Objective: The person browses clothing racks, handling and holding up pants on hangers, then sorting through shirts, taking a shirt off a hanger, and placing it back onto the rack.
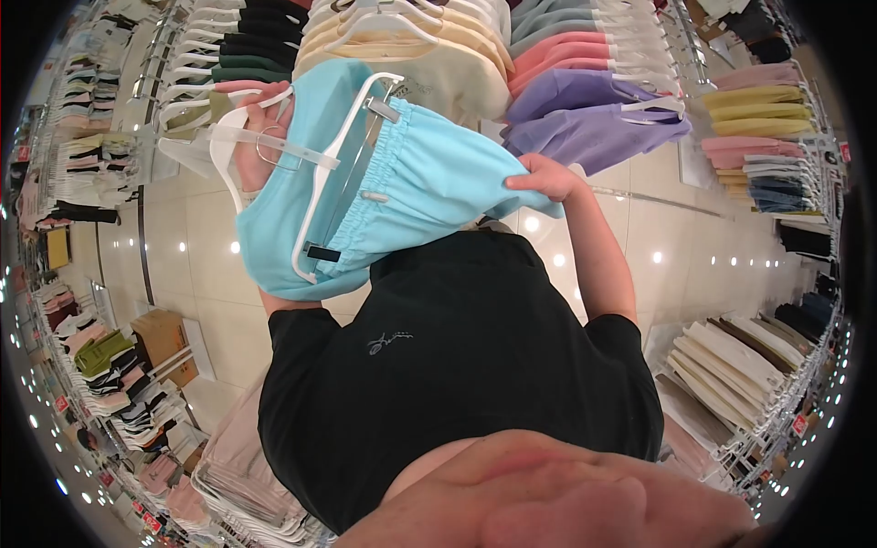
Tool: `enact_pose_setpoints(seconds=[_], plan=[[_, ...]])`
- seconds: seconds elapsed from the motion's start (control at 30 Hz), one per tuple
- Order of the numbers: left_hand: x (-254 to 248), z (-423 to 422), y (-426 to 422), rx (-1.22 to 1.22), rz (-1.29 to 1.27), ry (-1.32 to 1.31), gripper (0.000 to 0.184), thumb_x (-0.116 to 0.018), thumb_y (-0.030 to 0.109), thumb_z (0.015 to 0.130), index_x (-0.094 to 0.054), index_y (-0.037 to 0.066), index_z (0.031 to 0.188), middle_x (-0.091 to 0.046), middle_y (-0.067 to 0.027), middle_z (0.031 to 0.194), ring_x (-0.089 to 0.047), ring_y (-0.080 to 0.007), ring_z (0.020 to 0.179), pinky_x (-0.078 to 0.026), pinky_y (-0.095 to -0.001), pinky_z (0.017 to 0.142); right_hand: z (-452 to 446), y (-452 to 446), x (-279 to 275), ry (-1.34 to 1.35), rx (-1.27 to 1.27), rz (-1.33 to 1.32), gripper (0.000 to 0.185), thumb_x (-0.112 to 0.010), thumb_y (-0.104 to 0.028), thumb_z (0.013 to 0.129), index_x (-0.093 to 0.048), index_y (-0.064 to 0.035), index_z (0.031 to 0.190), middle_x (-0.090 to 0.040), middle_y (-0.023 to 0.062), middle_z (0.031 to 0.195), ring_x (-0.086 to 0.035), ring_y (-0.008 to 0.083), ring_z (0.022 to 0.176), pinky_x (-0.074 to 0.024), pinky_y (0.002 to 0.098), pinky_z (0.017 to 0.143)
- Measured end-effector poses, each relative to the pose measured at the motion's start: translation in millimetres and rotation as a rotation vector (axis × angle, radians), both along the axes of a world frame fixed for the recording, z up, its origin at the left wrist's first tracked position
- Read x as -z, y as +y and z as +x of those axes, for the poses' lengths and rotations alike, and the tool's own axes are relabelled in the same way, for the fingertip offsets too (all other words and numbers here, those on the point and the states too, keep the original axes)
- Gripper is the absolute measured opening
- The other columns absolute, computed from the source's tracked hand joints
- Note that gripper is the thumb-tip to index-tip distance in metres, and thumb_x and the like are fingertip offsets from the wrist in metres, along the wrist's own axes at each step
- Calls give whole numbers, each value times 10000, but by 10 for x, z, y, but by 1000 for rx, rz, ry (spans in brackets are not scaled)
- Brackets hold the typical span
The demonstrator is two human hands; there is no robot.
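Note:
My left hand (260, 128) is closed at the neck of a turquoise top (274, 215), around its white hanger (224, 155). A metal ring and a clear plastic strip (292, 144) show beside the fingers. The strip reaches a white clip hanger (317, 205) in front of the top. From its clips hang turquoise trousers or shorts (429, 169) with a gathered elastic waist, tilted sideways. My right hand (548, 177) pinches the lower end of this garment, thumb on top, and holds it out to the right. The top's far side is hidden.
Ahead hang cream sweatshirts (457, 68), with purple tops (585, 119) to the right and dark tops (260, 41) to the left. Racks line both sides. Folded-over trousers (731, 365) hang at the lower right. A cardboard box (164, 342) stands at the left on the tiled floor (196, 228).

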State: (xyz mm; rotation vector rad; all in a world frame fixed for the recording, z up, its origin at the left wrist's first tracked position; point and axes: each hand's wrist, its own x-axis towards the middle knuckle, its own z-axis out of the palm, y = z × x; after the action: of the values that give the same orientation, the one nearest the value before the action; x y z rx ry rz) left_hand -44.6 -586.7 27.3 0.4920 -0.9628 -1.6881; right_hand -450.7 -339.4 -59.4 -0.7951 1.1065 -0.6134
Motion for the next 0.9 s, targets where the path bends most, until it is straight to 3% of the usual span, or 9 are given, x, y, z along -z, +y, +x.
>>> enact_pose_setpoints(seconds=[0.1, 0.33, 0.43, 0.5, 0.6, 0.63, 0.73, 0.83, 0.9], plan=[[-71, -32, 56, 70, -113, 33, 266, -564, 304, 1067, -550, 84, 1214, -566, -255, 1367, -507, -387, 1366, -388, -553, 1194, 181, 27, 134, 202, -41, -238, 487, -794, -257, 880, -668, -2, 1275, -722, 38, 1153, -646, 138, 1041, -509, 318, 943], [-565, -194, 491, 304, -525, -75, 226, -546, 244, 1080, -552, 39, 1176, -582, -287, 1353, -521, -452, 1345, -400, -582, 1159, 412, 84, 539, 364, -202, -262, 586, -792, -193, 851, -603, -27, 1380, -690, 59, 1254, -607, 162, 1153, -468, 346, 1032], [-524, -283, 289, 348, -803, -159, 244, -620, 179, 1023, -619, 13, 1202, -623, -242, 1315, -550, -443, 1309, -424, -570, 1125, 398, -20, 780, 329, -40, -193, 668, -810, -245, 820, -580, -35, 1411, -676, 108, 1283, -619, 209, 1178, -482, 359, 1022], [-622, -364, 337, 231, -890, -318, 145, -605, 43, 1008, -647, -10, 1136, -711, -199, 1147, -662, -355, 1167, -513, -473, 1037, 403, -127, 858, 374, 63, -261, 599, -780, -276, 865, -597, -48, 1388, -674, 123, 1270, -627, 232, 1189, -505, 368, 1000], [-704, -414, 241, 130, -1018, -635, 106, -613, 22, 986, -663, -23, 1068, -721, -160, 1091, -680, -305, 1121, -507, -456, 1052, 690, -263, 289, 339, 192, -464, 465, -709, -243, 934, -618, -60, 1352, -666, 123, 1271, -633, 241, 1199, -519, 372, 998], [-808, -440, 321, 7, -1038, -786, 178, -667, 71, 932, -679, 55, 1108, -719, -101, 990, -693, -266, 1049, -482, -439, 1073, 788, -266, 94, 337, 187, -570, 370, -631, -205, 995, -619, -42, 1327, -655, 120, 1292, -636, 231, 1212, -513, 384, 1026], [-953, -353, 270, -103, -1273, -1045, 153, -619, 8, 929, -679, 53, 1063, -716, -73, 976, -698, -289, 986, -526, -469, 1019, 955, -258, -283, -125, -24, -594, 500, -648, -317, 996, -566, -18, 1389, -638, 137, 1336, -637, 245, 1216, -501, 396, 1045], [-925, -200, 222, -251, -1263, -1169, 196, -639, 68, 914, -705, 114, 1092, -725, -75, 982, -693, -306, 949, -549, -431, 892, 1236, -134, -774, -365, -235, -560, 841, -660, -558, 943, -407, -29, 1546, -594, 167, 1408, -608, 283, 1259, -475, 408, 1068], [-955, -119, 213, -306, -1227, -1304, 200, -655, 103, 910, -711, 126, 1101, -729, -82, 970, -695, -307, 925, -552, -418, 826, 1396, -55, -829, -331, -181, -576, 827, -717, -432, 940, -361, -34, 1571, -555, 157, 1444, -561, 262, 1302, -452, 387, 1082]])
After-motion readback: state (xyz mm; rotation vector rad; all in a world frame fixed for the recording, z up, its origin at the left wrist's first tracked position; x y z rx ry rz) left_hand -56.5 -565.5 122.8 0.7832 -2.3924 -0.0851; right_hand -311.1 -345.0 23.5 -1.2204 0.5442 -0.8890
